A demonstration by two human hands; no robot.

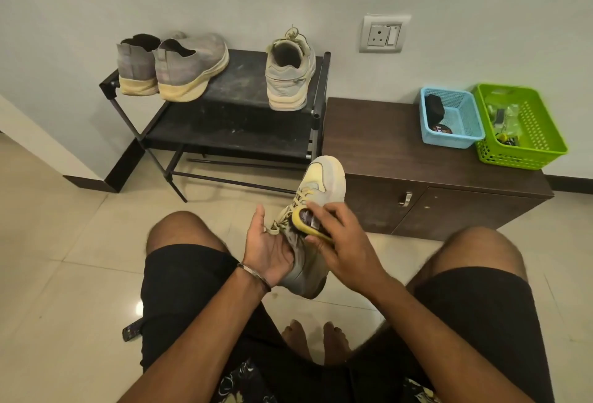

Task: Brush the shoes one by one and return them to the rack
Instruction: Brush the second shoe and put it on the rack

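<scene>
A beige lace-up sneaker (324, 178) is held up between my knees, toe pointing away from me. My left hand (268, 248) holds it with the fingers slipped inside its opening, so they are hidden. My right hand (340, 239) grips a yellow brush (308, 223) and presses it against the laces and tongue. On the black shoe rack (237, 126) the matching beige sneaker (288, 78) stands at the top right, heel toward me. A pair of grey knit shoes (173, 65) sits at the top left.
A low dark brown cabinet (417, 158) stands right of the rack, carrying a blue basket (452, 117) and a green basket (519, 126). A wall socket (383, 35) is above it. A small dark object (131, 330) lies on the tiled floor by my left thigh.
</scene>
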